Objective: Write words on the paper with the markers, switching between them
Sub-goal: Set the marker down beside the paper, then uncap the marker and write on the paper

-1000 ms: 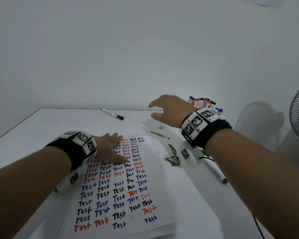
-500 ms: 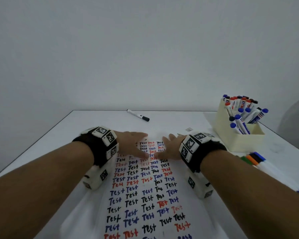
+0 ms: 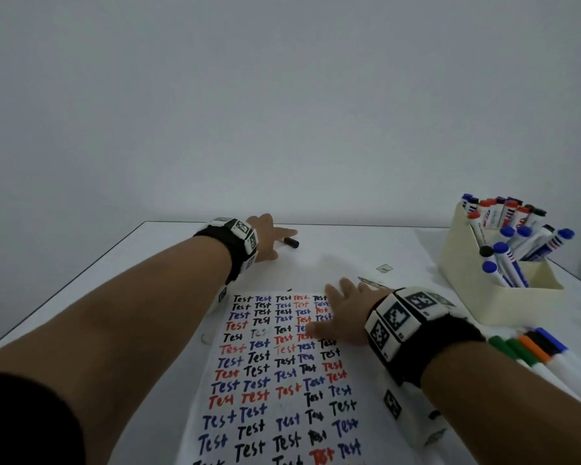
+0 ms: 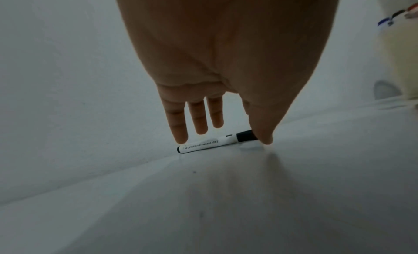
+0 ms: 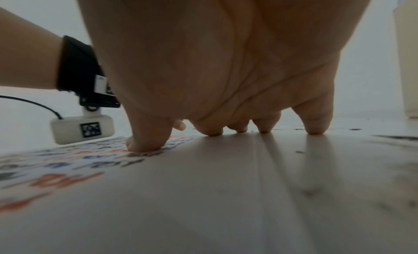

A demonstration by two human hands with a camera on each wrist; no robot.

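A white paper covered with rows of "Test" in black, blue and red lies on the table in front of me. My right hand lies flat on its upper right part, fingertips pressing down. A black-capped whiteboard marker lies near the table's far edge, its cap showing in the head view. My left hand hovers just over it with fingers spread and straight, thumb next to the cap, holding nothing.
A cream box full of blue, red and black markers stands at the right. Several loose markers with green, orange, black and blue caps lie near my right forearm. A small wrapper scrap lies beyond the paper.
My left hand has left the paper and stretched forward to the black marker at the far edge. The right hand stays pressed on the paper's right side.
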